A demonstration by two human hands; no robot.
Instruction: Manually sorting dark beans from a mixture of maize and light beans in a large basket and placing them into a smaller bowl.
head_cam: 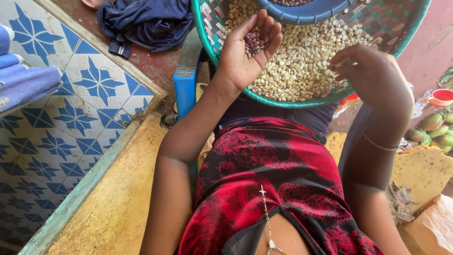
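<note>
while red beans (pixel 255 42) are cupped loosely in the half-open left hand (pixel 247 52), pale kernels (pixel 302 66) are pinched singly by the right hand (pixel 373 75); light, hard, rolling grains, judged best cupped.

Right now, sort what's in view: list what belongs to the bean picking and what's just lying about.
In use:
left hand, cupped, holding dark red beans
right hand over the pale kernels
green woven basket
blue bowl

Lying about:
dark blue cloth
green mangoes
folded blue fabric
</note>
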